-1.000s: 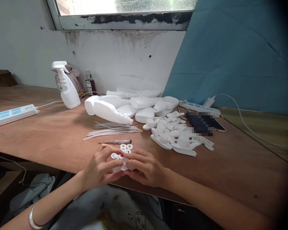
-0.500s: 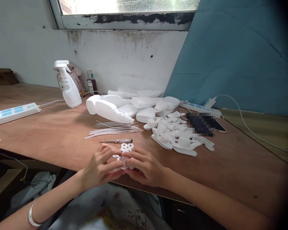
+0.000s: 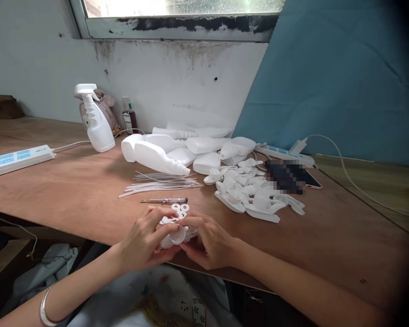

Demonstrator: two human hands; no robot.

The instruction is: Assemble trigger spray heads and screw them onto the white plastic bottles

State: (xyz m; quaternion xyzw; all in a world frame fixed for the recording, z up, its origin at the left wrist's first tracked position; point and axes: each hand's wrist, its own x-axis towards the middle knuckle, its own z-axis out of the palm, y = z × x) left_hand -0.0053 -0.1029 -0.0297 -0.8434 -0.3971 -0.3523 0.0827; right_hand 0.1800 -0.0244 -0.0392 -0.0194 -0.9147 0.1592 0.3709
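Note:
Near the table's front edge, my left hand [image 3: 146, 236] and my right hand [image 3: 209, 240] meet around a white plastic spray head part [image 3: 178, 235] with a round collar facing up. Thumbs and fingers of both hands are closed on it, and they cover much of its body. Just beyond my fingertips lie several flat white washers [image 3: 165, 220], partly hidden by the hands. A slim screwdriver with a clear handle [image 3: 170, 200] rests behind the washers.
Thin white tubes [image 3: 160, 186] lie behind the screwdriver. White bottles [image 3: 158, 156] and loose sprayer parts [image 3: 248, 190] are heaped further back and right. An assembled spray bottle [image 3: 100, 129] stands left. Power strips [image 3: 18, 160] and a phone [image 3: 286, 176] flank the work area.
My fingers have parted a little and shifted on the spray head part, so more of its round collar and body shows. The other things stay put; the view shifts slightly.

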